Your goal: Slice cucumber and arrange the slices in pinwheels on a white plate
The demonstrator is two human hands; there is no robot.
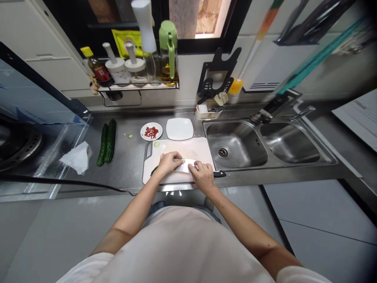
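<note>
Over the white cutting board [198, 148], the left hand [171, 163] is curling inward, thumb and fingertips pinching a small pale piece [180, 160] that the fingers are partly hiding. The right hand [202, 174] is bending its fingers at the blade of a knife [185, 168]; whether they are gripping the blade or merely resting on it, I cannot tell. The blade is showing between both hands, while the black handle [219, 173] is jutting past the board's right edge. A dark green cucumber piece [153, 170] is lying on the board beside the left wrist, and a thin cucumber slice [156, 144] is sitting near the upper left corner. Behind the board, a small round plate [143, 133] is holding chopped red bits [151, 133], with a white square plate [179, 129] standing just beside it. Farther left on the steel table [126, 157], two whole cucumbers [110, 141] are lying side by side, near crumpled white paper [78, 158]. To the right, a double sink [244, 145] is adjoining the work area.
</note>
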